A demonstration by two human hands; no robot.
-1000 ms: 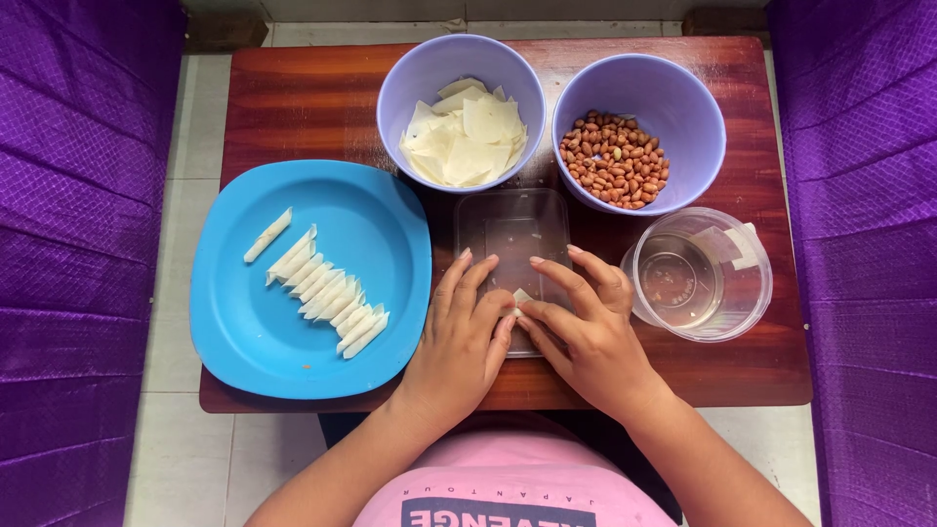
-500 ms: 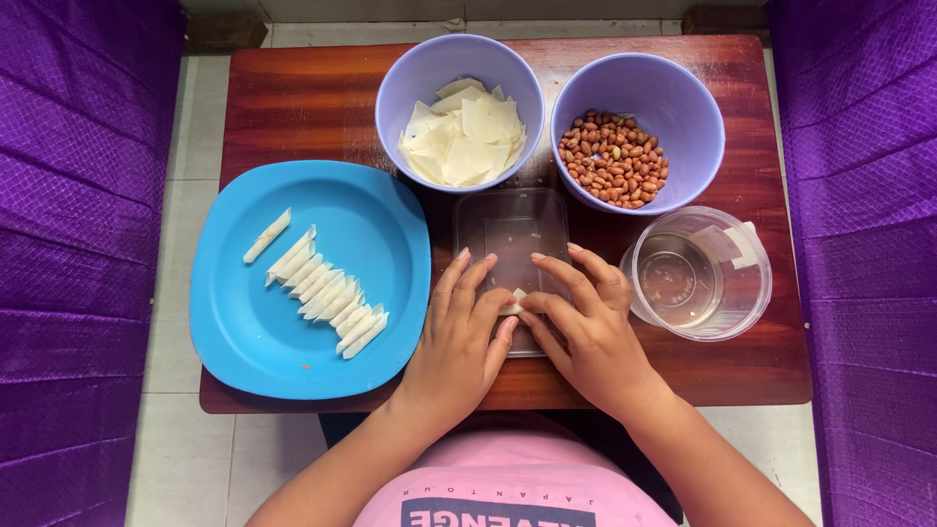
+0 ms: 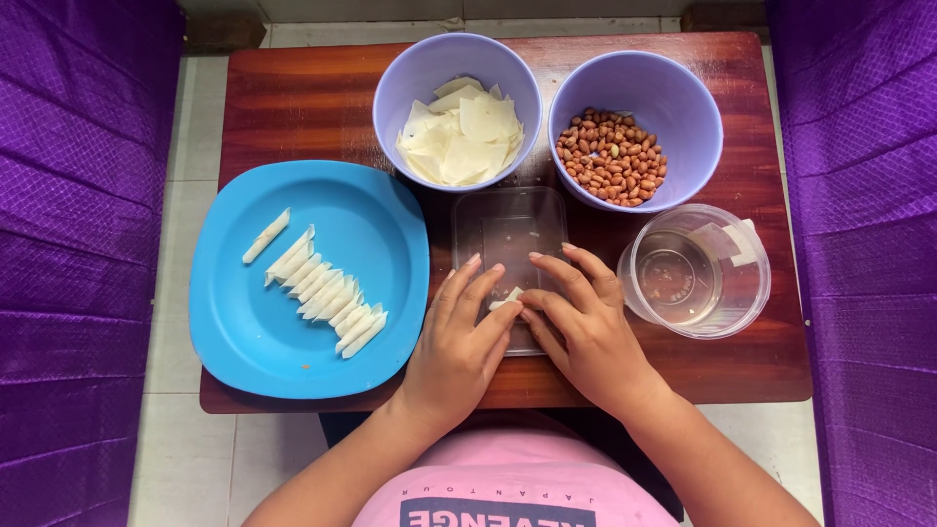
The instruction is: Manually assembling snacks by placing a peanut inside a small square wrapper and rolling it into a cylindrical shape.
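Note:
My left hand (image 3: 459, 342) and my right hand (image 3: 583, 327) rest side by side on a clear flat plastic lid (image 3: 508, 229) at the table's front middle. Their fingertips press together on a small white dough wrapper piece (image 3: 508, 298), mostly hidden under the fingers. To the left, a blue plate (image 3: 244, 332) carries a diagonal row of several rolled white wrapper sticks (image 3: 327, 293), with one more stick (image 3: 265, 235) lying apart. A lilac bowl (image 3: 400, 78) behind the hands holds flat white wrapper sheets (image 3: 461, 132). Another lilac bowl (image 3: 683, 107) holds peanuts (image 3: 611, 156).
A clear round plastic tub (image 3: 695, 273) with a little water stands right of my hands. Everything sits on a small dark-red wooden table (image 3: 303, 98). Purple cushioned seats (image 3: 68, 244) flank both sides, and tiled floor shows around the table.

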